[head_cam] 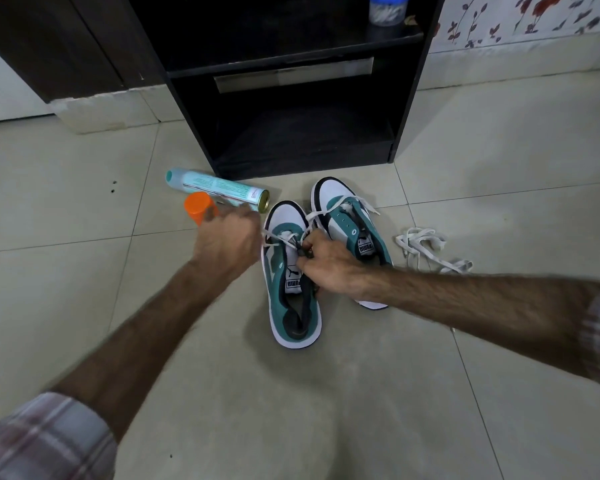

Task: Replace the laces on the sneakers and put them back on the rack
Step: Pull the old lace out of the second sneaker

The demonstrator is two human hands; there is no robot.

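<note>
A person laces the near sneaker [293,271] at centre frame, its pair [350,226] just beside it before the dark rack [291,98]. The lace [278,237] could slip from an eyelet (or pull through unevenly) if tugged too hard from one side. The left hand [227,242] is curled into a fist, apparently around a lace end, though blurred; the right hand [329,268] pinches the lace at the tongue. Spare laces [426,247] lie at right
</note>
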